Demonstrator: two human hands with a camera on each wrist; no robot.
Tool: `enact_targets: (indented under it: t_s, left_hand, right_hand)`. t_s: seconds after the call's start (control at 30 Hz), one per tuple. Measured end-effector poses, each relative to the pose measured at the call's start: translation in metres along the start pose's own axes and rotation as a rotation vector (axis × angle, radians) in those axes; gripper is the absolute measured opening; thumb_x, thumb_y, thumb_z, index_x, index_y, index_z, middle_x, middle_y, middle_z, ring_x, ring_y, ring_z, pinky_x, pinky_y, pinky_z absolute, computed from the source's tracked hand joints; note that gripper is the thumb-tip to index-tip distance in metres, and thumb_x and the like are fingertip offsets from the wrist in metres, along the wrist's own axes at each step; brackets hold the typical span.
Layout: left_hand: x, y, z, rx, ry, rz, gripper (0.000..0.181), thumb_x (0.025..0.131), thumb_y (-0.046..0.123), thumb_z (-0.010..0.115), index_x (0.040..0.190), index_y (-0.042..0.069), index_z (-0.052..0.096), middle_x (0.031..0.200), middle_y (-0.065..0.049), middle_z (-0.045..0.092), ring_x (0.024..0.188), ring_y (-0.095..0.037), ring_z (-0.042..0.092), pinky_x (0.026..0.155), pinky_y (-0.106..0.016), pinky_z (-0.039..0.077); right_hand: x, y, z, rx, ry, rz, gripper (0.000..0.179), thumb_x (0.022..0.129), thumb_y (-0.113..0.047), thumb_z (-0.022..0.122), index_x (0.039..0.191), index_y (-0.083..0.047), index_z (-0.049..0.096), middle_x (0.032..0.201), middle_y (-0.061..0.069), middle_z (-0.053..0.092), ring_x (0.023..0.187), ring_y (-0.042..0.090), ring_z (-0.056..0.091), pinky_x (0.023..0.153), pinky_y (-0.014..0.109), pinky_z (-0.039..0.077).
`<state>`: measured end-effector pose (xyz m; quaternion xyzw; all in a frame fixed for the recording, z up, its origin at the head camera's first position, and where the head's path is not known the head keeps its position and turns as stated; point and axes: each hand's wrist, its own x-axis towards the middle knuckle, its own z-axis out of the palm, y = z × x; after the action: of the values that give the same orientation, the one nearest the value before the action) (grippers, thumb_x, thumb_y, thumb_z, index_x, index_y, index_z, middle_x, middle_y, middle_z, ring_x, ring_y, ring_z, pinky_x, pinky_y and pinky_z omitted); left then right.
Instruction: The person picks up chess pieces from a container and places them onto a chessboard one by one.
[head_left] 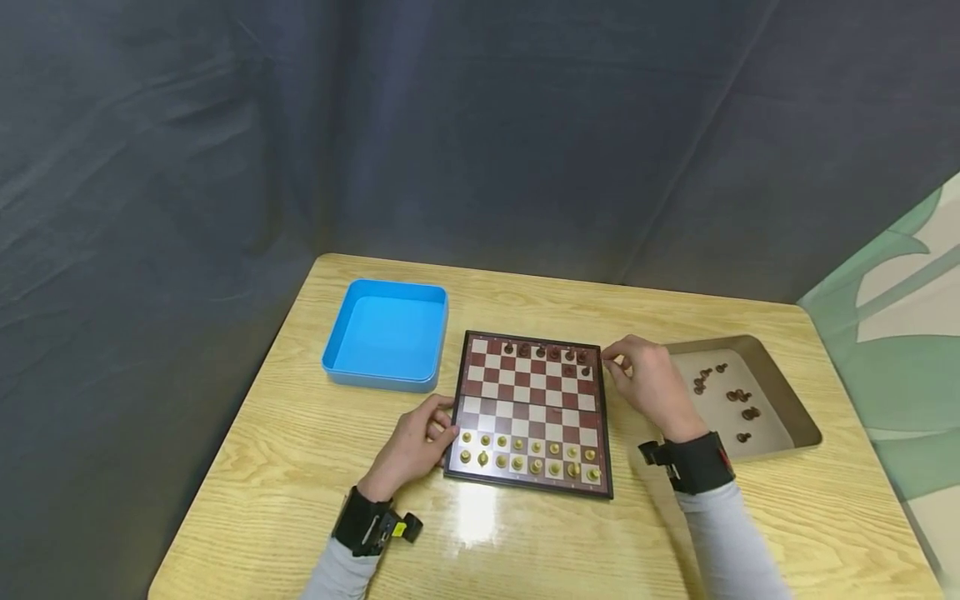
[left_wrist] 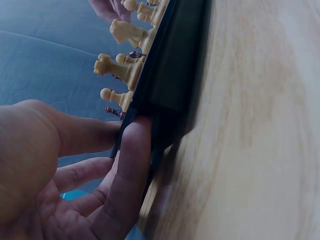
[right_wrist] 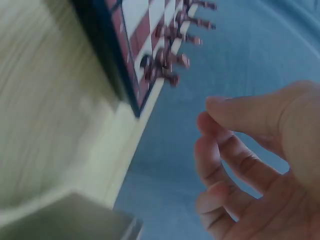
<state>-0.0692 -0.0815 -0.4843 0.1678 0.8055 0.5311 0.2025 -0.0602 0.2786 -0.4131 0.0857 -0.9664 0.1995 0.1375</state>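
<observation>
While the left hand point(head_left: 411, 442) grips its left edge, a near-square chessboard point(head_left: 522, 392) lies on the table point(head_left: 540, 554), seam running side to side, pale pieces point(head_left: 536, 467) along the near edge; the right hand point(head_left: 652, 385), loosely curled, hovers by its far right corner

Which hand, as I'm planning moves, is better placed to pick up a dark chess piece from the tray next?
Probably the right hand: it is nearer the tray holding the dark pieces and appears to hold nothing. The left hand grips the left edge of the chessboard, away from the tray.
</observation>
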Motion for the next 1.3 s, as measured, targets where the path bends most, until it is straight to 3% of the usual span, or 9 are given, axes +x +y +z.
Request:
enact_targets:
  t_s: [0.3, 0.67, 0.93, 1.3]
  left_hand:
    - [0.000, -0.002, -0.002, -0.002, 0.018, -0.031, 0.040, 0.085, 0.015, 0.056, 0.122, 0.016, 0.042, 0.087, -0.003, 0.051, 0.062, -0.015, 0.057, 0.043, -0.026, 0.050]
    - [0.001, -0.003, -0.002, 0.013, 0.014, -0.004, 0.040, 0.084, 0.016, 0.056, 0.122, 0.015, 0.042, 0.086, -0.002, 0.051, 0.061, -0.015, 0.057, 0.043, -0.026, 0.050]
    - [0.001, -0.001, -0.001, 0.024, 0.016, -0.007, 0.040, 0.084, 0.016, 0.056, 0.122, 0.015, 0.042, 0.086, -0.002, 0.051, 0.062, -0.015, 0.056, 0.042, -0.026, 0.050]
    - [0.000, -0.001, 0.000, 0.013, 0.003, -0.013, 0.040, 0.085, 0.015, 0.056, 0.122, 0.015, 0.041, 0.087, -0.003, 0.051, 0.061, -0.016, 0.057, 0.043, -0.026, 0.050]
  right_hand:
    - [-0.023, 0.028, -0.031, -0.022, 0.065, 0.025, 0.014, 0.076, -0.006, 0.063, 0.088, -0.014, 0.064, 0.082, 0.000, 0.058, 0.063, 0.011, 0.050, 0.046, 0.027, 0.040]
    - [-0.053, 0.052, -0.056, -0.064, 0.092, 0.123, 0.010, 0.076, -0.008, 0.064, 0.085, -0.011, 0.066, 0.076, 0.001, 0.059, 0.062, 0.014, 0.051, 0.047, 0.029, 0.039]
    - [-0.071, 0.070, -0.072, -0.109, 0.055, 0.251, 0.011, 0.075, -0.010, 0.064, 0.085, -0.008, 0.064, 0.074, 0.006, 0.059, 0.059, 0.020, 0.054, 0.044, 0.030, 0.040]
    - [-0.088, 0.101, -0.081, -0.222, -0.068, 0.333, 0.019, 0.069, -0.007, 0.065, 0.081, 0.007, 0.060, 0.072, 0.020, 0.056, 0.056, 0.028, 0.052, 0.041, 0.037, 0.040]
